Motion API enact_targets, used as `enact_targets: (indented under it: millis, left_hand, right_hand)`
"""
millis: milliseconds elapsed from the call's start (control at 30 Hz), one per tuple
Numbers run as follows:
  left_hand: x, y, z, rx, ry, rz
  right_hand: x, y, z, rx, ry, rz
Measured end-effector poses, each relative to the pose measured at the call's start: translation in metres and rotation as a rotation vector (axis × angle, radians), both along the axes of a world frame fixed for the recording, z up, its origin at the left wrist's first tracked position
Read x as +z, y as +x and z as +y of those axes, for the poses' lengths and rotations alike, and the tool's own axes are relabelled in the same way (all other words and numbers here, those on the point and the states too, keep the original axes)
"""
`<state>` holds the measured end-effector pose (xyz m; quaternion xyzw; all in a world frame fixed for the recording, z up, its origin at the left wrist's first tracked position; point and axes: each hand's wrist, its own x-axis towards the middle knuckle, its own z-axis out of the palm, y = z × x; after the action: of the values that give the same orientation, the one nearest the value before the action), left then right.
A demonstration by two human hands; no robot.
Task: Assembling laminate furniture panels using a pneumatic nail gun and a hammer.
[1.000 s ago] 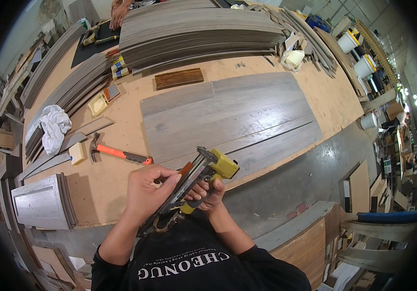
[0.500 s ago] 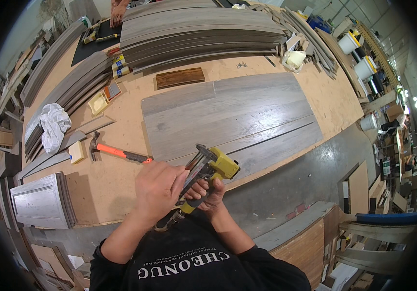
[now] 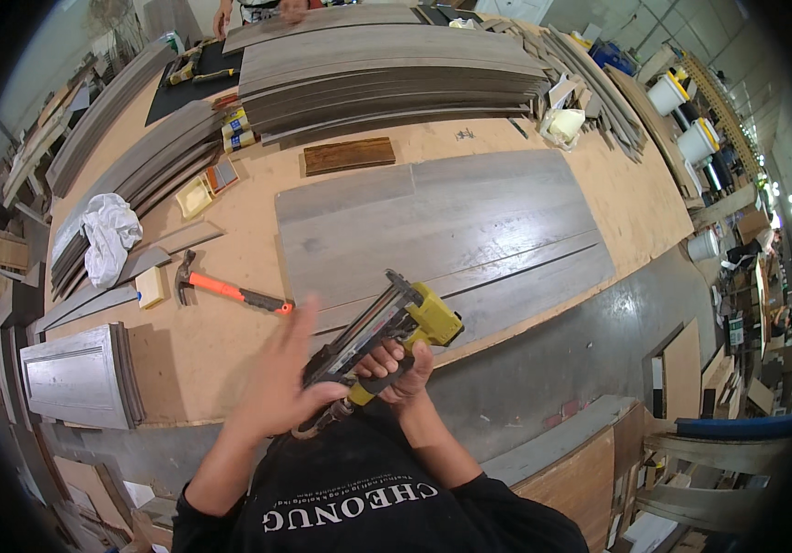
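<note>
My right hand (image 3: pixel 402 373) is wrapped round the handle of a yellow and black nail gun (image 3: pixel 434 318), which I hold tilted in front of my chest. The gun's long magazine (image 3: pixel 359 327) faces up, and an air fitting shows at the handle's lower end. Beside the magazine is my left hand (image 3: pixel 281 382), its fingers stretched out, slightly blurred and holding nothing. Past the gun, a grey wood-grain panel (image 3: pixel 469 217) lies flat on the workbench (image 3: pixel 202 323). A claw hammer (image 3: pixel 230 290) with an orange and black handle rests left of the panel.
A tall stack of grey boards (image 3: pixel 387 83) stands at the back, with a brown wood block (image 3: pixel 350 156) before it. At left are a white cloth (image 3: pixel 110 235) and framed grey panels (image 3: pixel 78 378). Another person's hand (image 3: pixel 222 20) shows at the far edge.
My left hand has come away from the magazine, and its fingers have straightened. My right hand keeps its grip on the nail gun. At the far edge, the other person's hands have moved.
</note>
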<state>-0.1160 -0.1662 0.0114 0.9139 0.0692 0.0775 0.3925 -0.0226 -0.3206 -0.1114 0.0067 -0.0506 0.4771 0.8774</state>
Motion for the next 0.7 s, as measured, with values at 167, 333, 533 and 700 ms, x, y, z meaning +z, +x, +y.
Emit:
enact_targets:
  millis: [167, 333, 533, 700]
  left_hand:
    - [-0.04, -0.085, 0.046, 0.295, -0.513, 0.037]
    - [-0.055, -0.073, 0.001, 0.431, -1.455, -0.309]
    - [-0.053, -0.064, -0.001, 0.463, -1.801, -0.378]
    - [-0.038, -0.049, -0.005, 0.651, -1.86, -0.351]
  right_hand:
    - [0.004, 0.011, -0.004, -0.094, -0.001, 0.034]
    - [0.003, 0.013, 0.0, -0.057, 0.002, 0.013]
    - [0.01, 0.002, 0.007, 0.023, -0.047, -0.032]
    - [0.02, -0.022, 0.016, 0.216, -0.23, -0.116]
